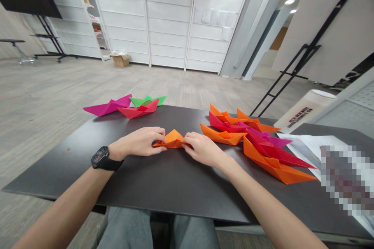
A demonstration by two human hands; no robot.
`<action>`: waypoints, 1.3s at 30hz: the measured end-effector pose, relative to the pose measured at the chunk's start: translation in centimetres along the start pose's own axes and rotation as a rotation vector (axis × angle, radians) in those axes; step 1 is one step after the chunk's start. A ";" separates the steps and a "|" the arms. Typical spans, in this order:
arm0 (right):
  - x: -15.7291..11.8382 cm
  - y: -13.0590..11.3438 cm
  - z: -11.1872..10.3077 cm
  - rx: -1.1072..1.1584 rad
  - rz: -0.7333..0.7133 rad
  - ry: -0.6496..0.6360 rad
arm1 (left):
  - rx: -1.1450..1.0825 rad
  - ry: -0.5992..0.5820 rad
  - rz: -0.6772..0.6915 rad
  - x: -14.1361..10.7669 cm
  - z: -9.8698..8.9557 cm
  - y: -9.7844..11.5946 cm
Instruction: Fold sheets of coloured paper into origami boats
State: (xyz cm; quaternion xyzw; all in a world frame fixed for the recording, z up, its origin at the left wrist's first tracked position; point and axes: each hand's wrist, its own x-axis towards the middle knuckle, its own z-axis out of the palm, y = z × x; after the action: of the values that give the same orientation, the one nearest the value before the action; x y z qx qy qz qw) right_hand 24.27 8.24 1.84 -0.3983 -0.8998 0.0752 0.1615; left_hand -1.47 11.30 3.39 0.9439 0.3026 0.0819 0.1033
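Note:
An orange paper boat (173,139) is between my two hands, low over the middle of the dark table. My left hand (149,140) pinches its left end, thumb below and fingers above. On the opposite end, my right hand (198,146) grips the paper with curled fingers. The boat's pointed peak stands up between them. A black watch (104,159) is on my left wrist. Whether the boat's underside touches the table, I cannot tell.
On the table's far left are a purple boat (109,107), a green boat (150,100) and a red boat (140,109). Several orange, red and purple boats cluster at right, with an orange boat (276,163) nearest. Beyond them are papers (309,144) and a white cylinder (306,109).

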 end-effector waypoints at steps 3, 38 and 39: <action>0.3 0.6 1.0 0.184 0.140 0.107 | -0.042 0.002 -0.076 0.3 0.6 -0.8; -0.4 -1.3 0.1 -0.234 0.002 0.048 | -0.056 -0.040 0.032 -0.9 -0.1 -2.6; -0.3 -1.5 0.4 -0.196 -0.038 0.075 | -0.068 -0.033 0.054 -0.7 0.0 -2.2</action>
State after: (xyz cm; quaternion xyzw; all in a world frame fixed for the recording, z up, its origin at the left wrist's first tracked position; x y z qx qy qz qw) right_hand 23.26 6.97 1.77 -0.3975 -0.9036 -0.0313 0.1568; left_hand -3.29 12.61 2.76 0.9489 0.2723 0.0795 0.1382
